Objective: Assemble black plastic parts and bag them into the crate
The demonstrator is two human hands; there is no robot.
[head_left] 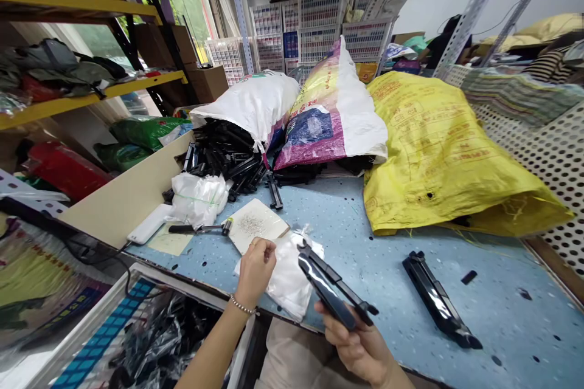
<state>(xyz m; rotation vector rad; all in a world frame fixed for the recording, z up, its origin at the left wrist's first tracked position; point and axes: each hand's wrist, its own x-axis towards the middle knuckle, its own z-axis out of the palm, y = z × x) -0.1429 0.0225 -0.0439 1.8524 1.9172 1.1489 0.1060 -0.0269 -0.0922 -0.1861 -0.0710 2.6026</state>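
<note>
My right hand (pixel 351 343) grips a glossy black elongated part (pixel 326 292) near its lower end; a thin black bar runs along its side, standing slightly apart. The part is tilted above the table's front edge. My left hand (pixel 257 264), with a beaded bracelet at the wrist, has its fingers pinched together; whatever they hold is too small or hidden. It is beside the near edge of a white board (pixel 255 219) scattered with tiny metal bits. White plastic bags (pixel 292 273) lie between my hands. Another such black part (pixel 438 298) rests on the table at right.
A hammer (pixel 196 229) lies left of the board, near a bundle of clear bags (pixel 198 197). Behind, black parts (pixel 228 155) spill from a white sack (pixel 255 100). A yellow sack (pixel 424 152) stands at right. Below left, a bin (pixel 132 279) holds wrapped black pieces.
</note>
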